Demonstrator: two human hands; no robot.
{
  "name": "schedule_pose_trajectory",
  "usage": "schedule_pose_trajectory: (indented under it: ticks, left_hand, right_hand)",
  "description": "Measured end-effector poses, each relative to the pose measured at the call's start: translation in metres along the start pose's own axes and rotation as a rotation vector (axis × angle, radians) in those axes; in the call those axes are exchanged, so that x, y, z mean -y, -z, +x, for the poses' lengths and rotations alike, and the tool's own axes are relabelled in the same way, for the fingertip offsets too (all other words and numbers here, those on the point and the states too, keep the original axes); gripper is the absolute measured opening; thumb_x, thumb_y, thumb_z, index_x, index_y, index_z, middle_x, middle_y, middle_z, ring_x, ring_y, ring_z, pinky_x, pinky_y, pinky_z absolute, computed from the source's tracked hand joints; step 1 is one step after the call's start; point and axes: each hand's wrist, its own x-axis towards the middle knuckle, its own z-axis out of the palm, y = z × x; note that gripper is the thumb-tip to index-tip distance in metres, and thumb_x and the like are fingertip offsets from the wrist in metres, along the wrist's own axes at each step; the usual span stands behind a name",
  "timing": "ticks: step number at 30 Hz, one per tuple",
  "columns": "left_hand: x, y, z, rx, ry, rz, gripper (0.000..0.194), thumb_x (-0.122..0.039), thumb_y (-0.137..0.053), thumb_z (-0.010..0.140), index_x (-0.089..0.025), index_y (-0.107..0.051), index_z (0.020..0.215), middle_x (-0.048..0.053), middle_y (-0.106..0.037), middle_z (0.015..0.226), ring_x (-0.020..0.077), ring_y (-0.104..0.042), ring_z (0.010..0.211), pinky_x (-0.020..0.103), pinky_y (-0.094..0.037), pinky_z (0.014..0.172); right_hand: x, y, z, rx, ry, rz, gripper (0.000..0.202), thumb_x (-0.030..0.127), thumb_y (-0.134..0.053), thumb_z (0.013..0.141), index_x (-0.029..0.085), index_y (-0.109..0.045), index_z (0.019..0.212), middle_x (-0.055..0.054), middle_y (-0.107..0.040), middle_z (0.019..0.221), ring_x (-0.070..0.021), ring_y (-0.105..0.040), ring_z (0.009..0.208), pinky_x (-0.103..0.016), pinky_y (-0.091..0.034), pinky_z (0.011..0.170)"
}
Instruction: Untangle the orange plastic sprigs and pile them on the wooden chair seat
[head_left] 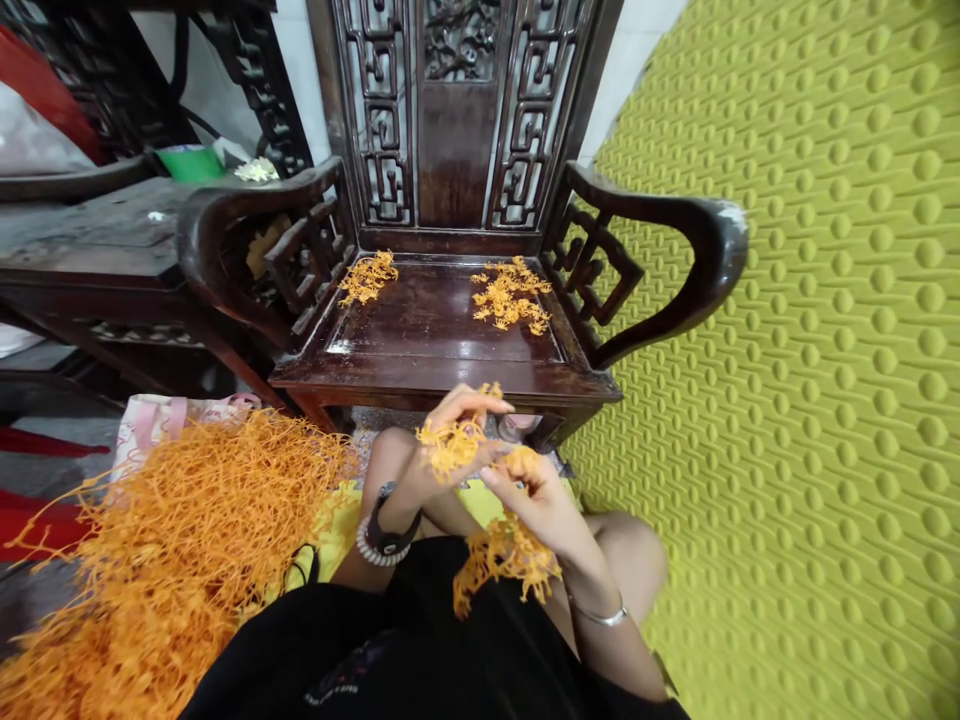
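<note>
My left hand (pixel 431 475) is curled around a small bunch of orange branching pieces (pixel 450 447), thin and stringy like soft plastic. Close beside it, my right hand (pixel 541 505) pinches similar orange pieces near the left fingertips. Below the right palm hangs a longer orange cluster (pixel 506 555), over my lap. Fingers partly hide where the held strands meet. On the dark wooden chair seat (pixel 427 320) lie a small orange pile (pixel 367 277) at the left and a larger orange pile (pixel 511 295) at the right.
A big tangled heap of orange strands (pixel 202 520) lies at my left, against a white and pink bag (pixel 139 430). The chair's curved armrests (pixel 675 240) flank the seat. A yellow studded sheet (pixel 825 400) stretches along the right. A green container (pixel 191 163) sits on the left-hand wooden table (pixel 112 235).
</note>
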Motion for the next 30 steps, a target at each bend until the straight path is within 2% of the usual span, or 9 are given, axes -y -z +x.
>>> schedule_pose_trajectory:
  ticks: [3, 5, 10, 13, 15, 18, 24, 28, 30]
  left_hand:
    - [0.006, 0.001, -0.009, 0.001, 0.118, -0.025, 0.050, -0.065, -0.052, 0.085, -0.018, -0.055, 0.069, 0.001, -0.048, 0.065, 0.0138, -0.043, 0.061, 0.029, -0.037, 0.060]
    - [0.009, -0.003, -0.015, -0.148, 0.174, -0.049, 0.063, -0.075, -0.037, 0.085, -0.019, -0.044, 0.057, 0.000, -0.040, 0.055, 0.0140, -0.037, 0.054, 0.030, -0.034, 0.055]
    - [-0.006, -0.019, -0.014, -0.610, 0.243, -0.264, 0.068, -0.070, -0.029, 0.091, -0.020, -0.028, 0.045, -0.001, -0.022, 0.044, 0.0132, -0.027, 0.046, 0.028, -0.028, 0.046]
    - [-0.023, -0.029, -0.006, -0.752, 0.225, -0.409, 0.071, -0.066, -0.029, 0.093, -0.019, -0.020, 0.040, 0.000, -0.018, 0.039, 0.0108, -0.022, 0.041, 0.027, -0.022, 0.042]
    - [-0.032, -0.033, -0.001, -0.745, 0.212, -0.509, 0.074, -0.065, -0.032, 0.092, -0.018, -0.016, 0.038, -0.001, -0.016, 0.037, 0.0089, -0.021, 0.038, 0.025, -0.020, 0.040]
    - [-0.041, -0.035, 0.006, -0.646, 0.227, -0.674, 0.076, -0.063, -0.038, 0.092, -0.017, -0.010, 0.038, -0.002, -0.010, 0.036, 0.0067, -0.021, 0.034, 0.023, -0.019, 0.037]
    - [-0.050, -0.044, 0.033, -0.554, 0.430, -0.926, 0.062, -0.045, -0.040, 0.097, -0.018, -0.012, 0.049, -0.006, -0.009, 0.039, 0.0049, -0.018, 0.034, 0.017, -0.021, 0.036]
    - [-0.039, -0.059, 0.070, -0.332, 0.495, -0.985, 0.059, -0.042, -0.036, 0.098, -0.019, -0.019, 0.047, -0.006, -0.014, 0.040, 0.0052, -0.019, 0.033, 0.018, -0.015, 0.034]
    - [-0.027, -0.068, 0.086, -0.303, 0.443, -0.900, 0.059, -0.046, -0.039, 0.097, -0.018, -0.029, 0.046, -0.005, -0.022, 0.041, 0.0050, -0.024, 0.035, 0.019, -0.016, 0.035]
  right_hand:
    - [0.004, 0.001, -0.003, -0.015, -0.083, 0.135, 0.054, 0.054, -0.060, 0.083, 0.019, -0.032, 0.054, 0.005, -0.028, 0.053, -0.0072, -0.025, 0.050, -0.024, -0.021, 0.047]
    - [0.003, -0.003, -0.007, 0.017, -0.136, 0.189, 0.054, 0.054, -0.059, 0.084, 0.019, -0.031, 0.054, 0.005, -0.027, 0.052, -0.0068, -0.023, 0.050, -0.025, -0.019, 0.046]
    - [0.001, -0.021, -0.024, 0.084, -0.168, 0.253, 0.049, 0.054, -0.055, 0.087, 0.019, -0.038, 0.057, 0.004, -0.032, 0.055, -0.0081, -0.026, 0.052, -0.025, -0.023, 0.048]
    - [0.003, -0.026, -0.035, 0.056, -0.164, 0.256, 0.046, 0.054, -0.057, 0.086, 0.020, -0.042, 0.060, 0.004, -0.034, 0.054, -0.0091, -0.029, 0.051, -0.025, -0.028, 0.048]
    - [0.006, -0.025, -0.040, 0.021, -0.138, 0.237, 0.047, 0.056, -0.058, 0.084, 0.020, -0.042, 0.058, 0.004, -0.033, 0.052, -0.0098, -0.030, 0.050, -0.025, -0.030, 0.047]
    - [0.009, -0.023, -0.047, -0.031, -0.090, 0.219, 0.050, 0.057, -0.056, 0.085, 0.021, -0.040, 0.055, 0.003, -0.034, 0.052, -0.0109, -0.032, 0.050, -0.027, -0.033, 0.048]
    - [0.010, -0.025, -0.054, -0.177, -0.051, 0.229, 0.052, 0.055, -0.052, 0.090, 0.021, -0.034, 0.055, 0.004, -0.028, 0.051, -0.0108, -0.028, 0.048, -0.029, -0.029, 0.049]
    - [0.006, -0.023, -0.044, -0.440, -0.119, 0.248, 0.052, 0.059, -0.052, 0.088, 0.023, -0.031, 0.057, 0.004, -0.026, 0.054, -0.0115, -0.022, 0.050, -0.030, -0.024, 0.047]
    - [0.003, -0.015, -0.034, -0.502, -0.137, 0.222, 0.053, 0.060, -0.051, 0.088, 0.023, -0.030, 0.057, 0.004, -0.025, 0.053, -0.0111, -0.022, 0.049, -0.029, -0.024, 0.047]
